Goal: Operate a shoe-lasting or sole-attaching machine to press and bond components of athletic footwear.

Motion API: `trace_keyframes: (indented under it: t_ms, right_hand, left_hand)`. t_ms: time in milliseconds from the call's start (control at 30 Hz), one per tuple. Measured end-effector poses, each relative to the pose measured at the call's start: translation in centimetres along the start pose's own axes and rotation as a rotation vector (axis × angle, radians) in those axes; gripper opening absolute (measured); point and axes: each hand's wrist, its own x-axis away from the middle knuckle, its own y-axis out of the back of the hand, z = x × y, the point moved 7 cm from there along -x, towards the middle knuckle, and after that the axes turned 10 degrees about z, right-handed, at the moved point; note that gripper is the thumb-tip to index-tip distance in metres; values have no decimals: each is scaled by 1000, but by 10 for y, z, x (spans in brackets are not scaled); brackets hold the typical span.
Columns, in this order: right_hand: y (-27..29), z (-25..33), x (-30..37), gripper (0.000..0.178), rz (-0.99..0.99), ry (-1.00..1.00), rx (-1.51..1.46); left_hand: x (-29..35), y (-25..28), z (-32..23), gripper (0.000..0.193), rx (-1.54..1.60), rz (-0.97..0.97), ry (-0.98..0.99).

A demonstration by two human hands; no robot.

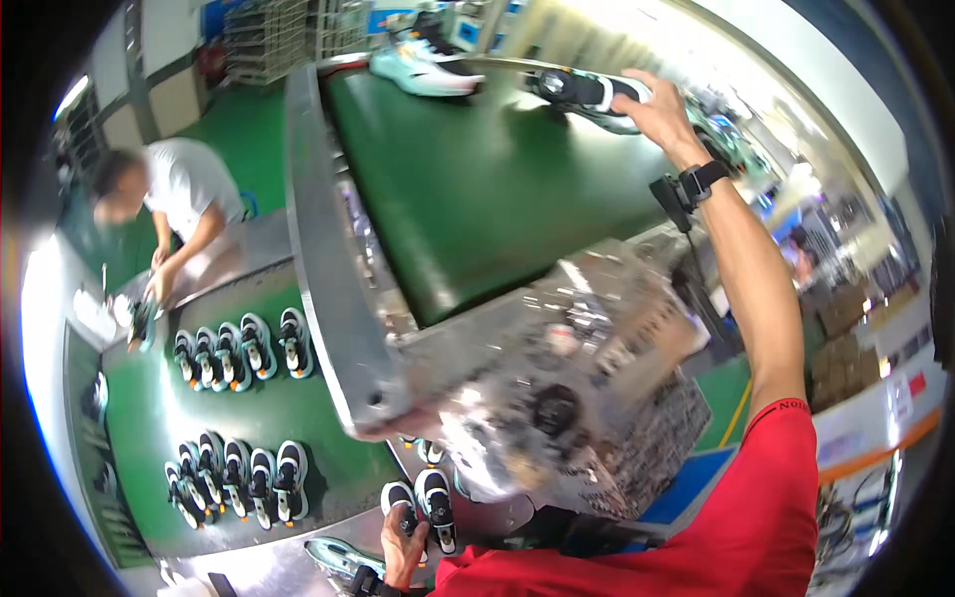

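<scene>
With my right arm stretched far forward, my right hand [659,111] is closed around a black, white and mint sneaker [609,96] at the far right of a raised green belt [448,189]. Two light mint and black sneakers [423,72] stand at that belt's far left end. Down by my body, my left hand [402,549] grips a black and white sneaker [395,497], its fingers at the shoe's opening. Beside it stands a matching sneaker [435,505]. A mint shoe [338,555] lies left of my left hand.
Two rows of sneakers [236,468] stand on a lower green belt [149,398] at the left. Across it a person in white [189,189] handles a shoe. A metal frame [338,328] edges the raised belt. Clear plastic [497,398] covers the near end, beside a printed box [647,438].
</scene>
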Motion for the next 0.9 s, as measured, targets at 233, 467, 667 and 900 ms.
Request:
trace_keyframes:
  t_ms: [233,467,667,900]
  right_hand:
    - [171,-7,217,27,-235,-49,-606]
    - [225,-34,462,26,-256,-192,-641]
    - [241,-55,723,39,-468,-812,-413]
    - [227,-6,962,82,-1092,-696,-689]
  left_hand:
    - [6,-59,-212,52,882,760,-200]
    - [111,-188,-416,115,1240,1709,-67]
    - [251,-292,-406,69,836,1985,-127]
    - [391,-415,-398,39,486,1951,-326]
